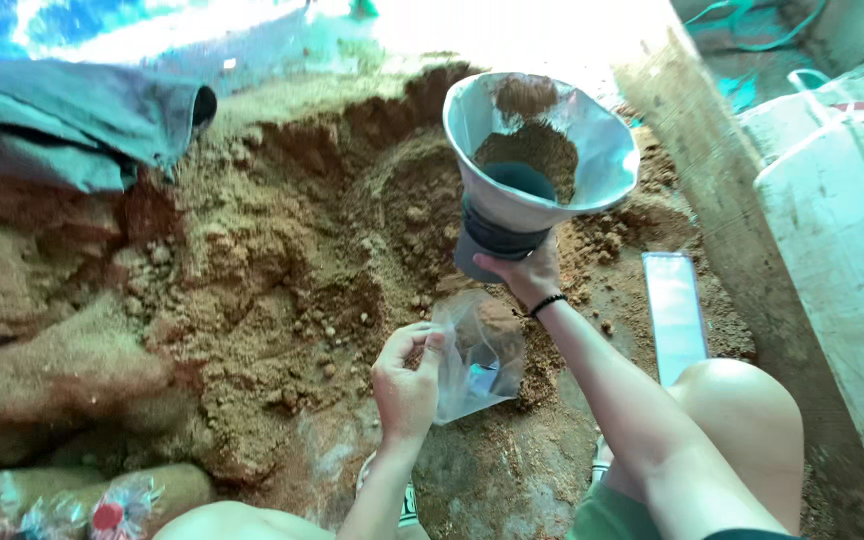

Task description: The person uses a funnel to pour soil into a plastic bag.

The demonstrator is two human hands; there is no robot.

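Observation:
My right hand (pixel 526 272) grips the narrow neck of a wide metal funnel (pixel 592 150) and holds it tilted above the ground, with brown soil clinging inside its cone. My left hand (pixel 407 385) pinches the open rim of a small clear plastic bag (pixel 479 358) that holds some soil. The bag sits just below and left of the funnel's spout. A black band circles my right wrist. Both hands hover over a big heap of loose brown soil (pixel 282 260).
A grey cloth (pixel 72 120) lies at the upper left. A flat pale rectangular object (pixel 674 315) lies on the soil by my right knee. White sacks (pixel 842 250) and a concrete post (pixel 702 170) stand on the right. Filled plastic bags (pixel 72 500) lie at the lower left.

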